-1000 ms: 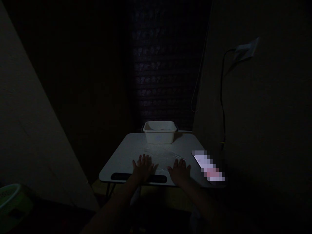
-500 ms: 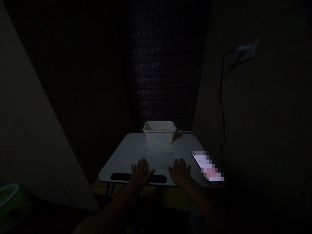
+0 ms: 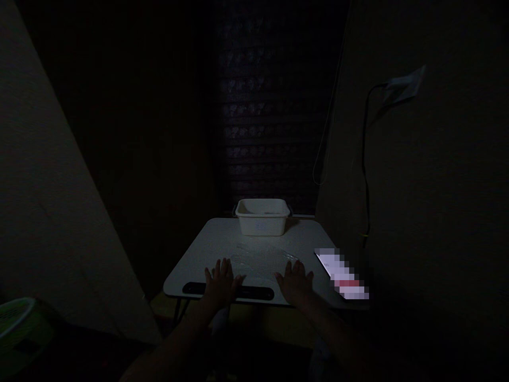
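Both my hands are over the near part of a small white table (image 3: 207, 249) in dim light. My left hand (image 3: 220, 284) is spread open above the dark slot (image 3: 254, 293) along the table's front edge. Palm down and fingers apart, my right hand (image 3: 295, 281) is near the front edge, right of the slot. Its fingertips are close to a shiny, clear plastic-looking piece (image 3: 290, 255); whether they touch it I cannot tell. Neither hand holds anything. Fainter clear pieces (image 3: 242, 260) lie beyond my left fingers.
A white tub (image 3: 262, 225) with side handles stands at the table's far edge; its contents are too dark to make out. A lit, pixelated screen (image 3: 342, 273) lies at the right edge. A cable (image 3: 363, 159) hangs from a wall socket. A green basket (image 3: 24, 329) sits lower left.
My left hand has shifted left, away from my right hand, with its fingers still spread. The right hand has hardly moved. The whole view has shifted slightly.
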A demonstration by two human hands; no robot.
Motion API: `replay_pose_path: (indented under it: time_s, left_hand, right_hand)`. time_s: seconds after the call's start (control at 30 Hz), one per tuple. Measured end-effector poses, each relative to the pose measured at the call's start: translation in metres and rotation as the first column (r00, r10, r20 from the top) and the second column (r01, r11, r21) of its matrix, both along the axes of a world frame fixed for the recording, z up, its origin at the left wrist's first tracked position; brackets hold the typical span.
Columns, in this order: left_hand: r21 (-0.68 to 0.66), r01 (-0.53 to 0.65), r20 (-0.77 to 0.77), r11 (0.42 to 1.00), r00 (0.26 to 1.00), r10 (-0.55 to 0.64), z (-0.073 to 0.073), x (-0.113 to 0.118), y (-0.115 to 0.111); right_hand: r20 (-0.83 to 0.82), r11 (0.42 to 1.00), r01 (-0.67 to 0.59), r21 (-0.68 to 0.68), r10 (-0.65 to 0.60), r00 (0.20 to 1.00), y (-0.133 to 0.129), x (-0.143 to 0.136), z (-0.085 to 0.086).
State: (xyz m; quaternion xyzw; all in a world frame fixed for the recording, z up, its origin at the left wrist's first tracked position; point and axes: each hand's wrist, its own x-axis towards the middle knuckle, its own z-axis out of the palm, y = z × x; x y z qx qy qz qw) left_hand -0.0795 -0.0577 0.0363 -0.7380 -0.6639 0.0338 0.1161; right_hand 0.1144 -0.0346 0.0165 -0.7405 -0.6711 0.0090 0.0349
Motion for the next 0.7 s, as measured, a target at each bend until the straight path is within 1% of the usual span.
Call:
replay_pose_path:
  time_s: [0.1,0.17,0.33,0.43,0.5,0.7]
  left_hand:
    - [0.009,-0.001,-0.013,1.0,1.0,0.001,0.001,0.002,0.002]
    - [0.026,0.019,-0.02,0.999,1.0,-0.018,0.0,0.006,0.003]
    - [0.077,0.13,-0.003,0.989,0.992,-0.13,-0.014,0.022,0.006]
    - [0.08,0.138,0.018,0.987,0.99,-0.14,-0.018,0.026,0.005]
    - [0.056,0.134,0.015,0.989,0.991,-0.135,-0.016,0.024,0.003]
    - [-0.051,0.079,-0.045,0.996,0.996,-0.081,0.003,0.01,-0.006]
  right_hand:
    - [0.003,1.0,-0.006,0.009,0.006,1.0,0.0,0.0,0.0]
    - [0.006,1.0,-0.003,0.005,0.003,1.0,0.001,0.0,-0.001]
    - [0.008,1.0,0.006,0.001,-0.006,1.0,0.001,0.0,-0.001]
    - [0.01,1.0,-0.006,0.017,0.006,1.0,0.0,0.002,-0.001]
    - [0.012,1.0,-0.016,0.014,0.016,1.0,0.0,0.004,-0.001]
    - [0.011,0.998,-0.067,-0.013,0.067,0.998,0.003,0.012,-0.004]
